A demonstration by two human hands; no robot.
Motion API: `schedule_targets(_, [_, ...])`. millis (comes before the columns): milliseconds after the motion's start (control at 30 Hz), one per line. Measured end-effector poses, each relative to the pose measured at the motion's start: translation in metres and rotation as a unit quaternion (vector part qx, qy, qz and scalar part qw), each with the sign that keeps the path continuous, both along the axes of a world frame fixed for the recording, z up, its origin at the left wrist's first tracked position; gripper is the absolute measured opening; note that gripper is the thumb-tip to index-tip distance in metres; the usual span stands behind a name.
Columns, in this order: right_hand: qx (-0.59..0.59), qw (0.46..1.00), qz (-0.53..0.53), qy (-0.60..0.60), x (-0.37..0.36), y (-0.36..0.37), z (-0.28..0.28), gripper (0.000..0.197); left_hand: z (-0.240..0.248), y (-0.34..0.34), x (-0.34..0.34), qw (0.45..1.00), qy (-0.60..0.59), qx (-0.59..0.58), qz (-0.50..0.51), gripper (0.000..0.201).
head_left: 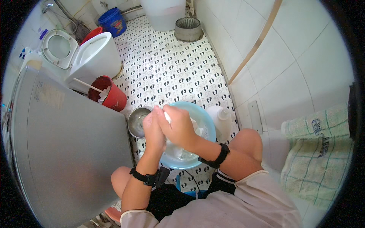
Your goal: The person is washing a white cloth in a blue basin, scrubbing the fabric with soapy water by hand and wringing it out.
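Pressed together over a light blue basin (211, 131), my left hand (151, 129) and my right hand (178, 123) are both closed. A bit of white cloth (167, 117) shows between their fingers; the rest of it is covered by the hands. Under my right wrist, more white fabric (198, 132) and water lie in the basin. Just left of my left hand stands a round metal bowl (133, 123). To the right of the basin is a white plastic bottle (220, 118) with a cap.
A grey appliance (76, 140) fills the left side. Beyond it are a red bin (117, 99), a white toilet (102, 57) and a blue bucket (113, 22). A wooden stick (255, 47) leans on the right wall, near a hanging checked towel (311, 163).
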State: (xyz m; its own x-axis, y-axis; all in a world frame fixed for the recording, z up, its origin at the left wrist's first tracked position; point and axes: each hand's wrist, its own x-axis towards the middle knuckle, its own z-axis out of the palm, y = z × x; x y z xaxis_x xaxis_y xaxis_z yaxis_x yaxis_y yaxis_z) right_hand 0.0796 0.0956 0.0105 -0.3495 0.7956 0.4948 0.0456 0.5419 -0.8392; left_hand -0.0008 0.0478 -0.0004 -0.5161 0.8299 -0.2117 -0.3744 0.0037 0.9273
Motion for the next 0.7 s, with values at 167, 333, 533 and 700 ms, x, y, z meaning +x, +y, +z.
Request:
schedule_targets(167, [-0.043,0.999,0.009,-0.029,0.002,0.012,0.004,0.028,-0.003,0.005,0.001,1.000,0.016,0.000,0.009,0.029])
schedule_targets(333, [0.062,0.998,-0.014,0.013,0.004,0.005,0.004,0.031,0.017,0.012,0.013,0.999,-0.043,-0.012,0.031,0.033])
schedule_targets(533, [-0.116,0.990,-0.052,-0.059,0.005,0.031,-0.003,0.026,0.006,0.012,0.001,0.999,0.010,-0.011,-0.033,0.031])
schedule_targets(700, [0.085,0.996,-0.002,0.004,0.001,0.002,0.001,0.030,0.004,0.012,-0.004,0.999,-0.046,-0.019,0.013,0.034])
